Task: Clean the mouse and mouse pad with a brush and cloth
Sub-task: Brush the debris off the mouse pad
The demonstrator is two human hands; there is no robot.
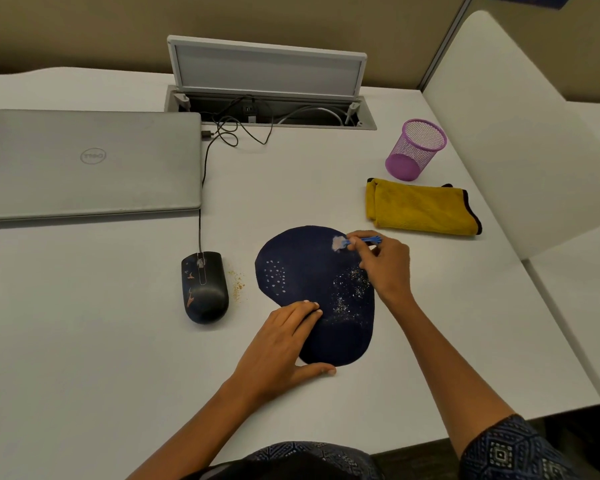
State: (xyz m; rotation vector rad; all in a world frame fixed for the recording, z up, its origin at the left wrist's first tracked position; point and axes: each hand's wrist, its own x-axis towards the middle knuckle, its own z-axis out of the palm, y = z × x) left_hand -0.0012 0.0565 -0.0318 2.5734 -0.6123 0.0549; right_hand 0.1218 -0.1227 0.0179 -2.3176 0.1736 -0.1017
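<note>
Desk (118,341) first: the pale grey tabletop carries everything you need, with the closed silver laptop (87,161) at the far left and the folded mustard-yellow cloth with a dark trim (420,209) off to the far right, untouched. Between them lies the dark navy, rounded mouse pad (312,271), its long axis running from the far edge toward you and a little to your right. The black corded mouse (205,289) sits just beside the pad's left edge, apart from it, with tan crumbs (238,284) scattered on the desk between the two.

Your left hand (281,344) lies flat and spread on the pad's near-left part, fingers on the fabric and thumb along the near rim, gripping nothing and only pinning the pad. Your right hand (385,268) is curled in a pinch around the small blue-handled brush (364,240), whose pale bristles touch the pad's far-right corner, the handle pointing right toward the cloth.

The relation that matters, as I judge it: the pale speckled debris (350,289) lies on the pad nearer to you than the bristles, just under your right wrist. So your next stroke likely needs to draw the brush back along the pad's length, and the right hand is the nearer one for it.
</note>
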